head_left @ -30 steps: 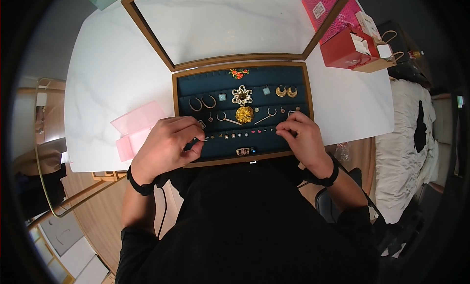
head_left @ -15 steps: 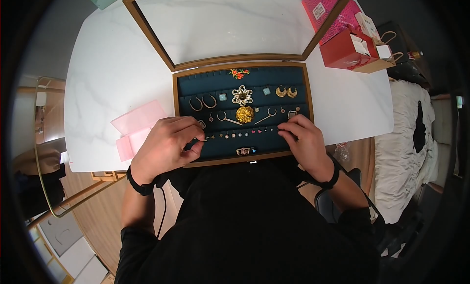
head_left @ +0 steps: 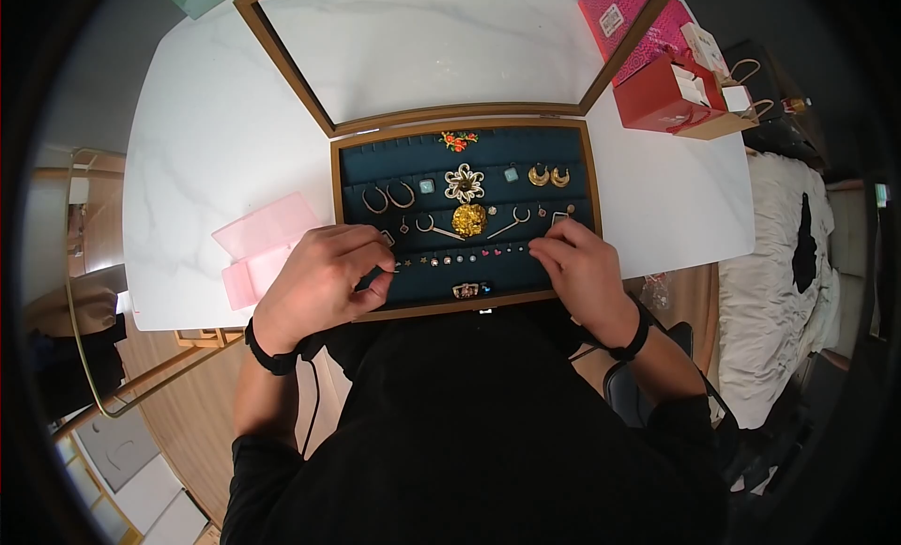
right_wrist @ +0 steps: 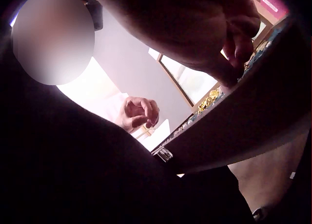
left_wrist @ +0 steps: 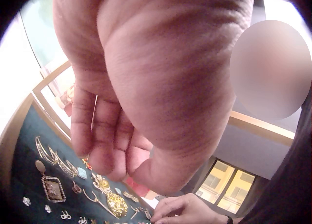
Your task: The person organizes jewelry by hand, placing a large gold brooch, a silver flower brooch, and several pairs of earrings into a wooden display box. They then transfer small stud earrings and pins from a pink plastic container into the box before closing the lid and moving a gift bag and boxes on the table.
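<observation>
An open wooden jewellery case with a dark green lining lies in front of me. My left hand hovers over its front left part, thumb and forefinger pinching a tiny pale piece whose kind is too small to tell. At the right end of the row of stud earrings, my right hand pinches a small stud, mostly hidden by the fingertips. Square-framed drop earrings lie close to both hands; the left wrist view shows one drop earring clearly. A gold brooch sits midway between the hands.
The case's glass lid stands raised at the back. A pink plastic box lies open to the left on the white table. Red and pink boxes stand at the back right. Rings sit in the front row.
My right hand shifts slightly at the end of the stud row, its fingertips staying close to the lining. My left hand holds almost still, and the jewellery stays in place.
</observation>
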The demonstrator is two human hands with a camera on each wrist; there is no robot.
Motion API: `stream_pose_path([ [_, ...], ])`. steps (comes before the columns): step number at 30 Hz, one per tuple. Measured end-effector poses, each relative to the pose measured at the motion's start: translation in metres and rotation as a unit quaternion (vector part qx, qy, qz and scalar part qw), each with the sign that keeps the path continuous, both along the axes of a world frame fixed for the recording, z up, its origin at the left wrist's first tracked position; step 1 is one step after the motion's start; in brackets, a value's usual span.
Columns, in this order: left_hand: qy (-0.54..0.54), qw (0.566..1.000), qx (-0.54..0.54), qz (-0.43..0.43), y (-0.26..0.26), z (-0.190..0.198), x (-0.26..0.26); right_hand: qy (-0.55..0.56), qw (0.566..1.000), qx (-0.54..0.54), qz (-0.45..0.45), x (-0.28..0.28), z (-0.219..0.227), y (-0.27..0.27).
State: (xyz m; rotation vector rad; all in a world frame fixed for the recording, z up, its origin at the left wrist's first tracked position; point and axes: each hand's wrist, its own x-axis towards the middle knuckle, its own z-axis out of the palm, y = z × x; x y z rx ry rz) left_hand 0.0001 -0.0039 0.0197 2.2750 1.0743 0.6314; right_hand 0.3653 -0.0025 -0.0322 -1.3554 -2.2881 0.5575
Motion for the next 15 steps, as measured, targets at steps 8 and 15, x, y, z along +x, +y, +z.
stream_pose_path([
  [8, 0.001, 1.000, 0.007, -0.003, 0.0005, -0.0002, 0.0005, -0.020, 0.999, 0.024, 0.019, 0.0021, -0.0013, -0.0040],
  [15, 0.007, 1.000, 0.004, -0.003, 0.0005, 0.0012, 0.0009, 0.011, 0.999, 0.035, -0.009, 0.0031, 0.0057, -0.0089],
])
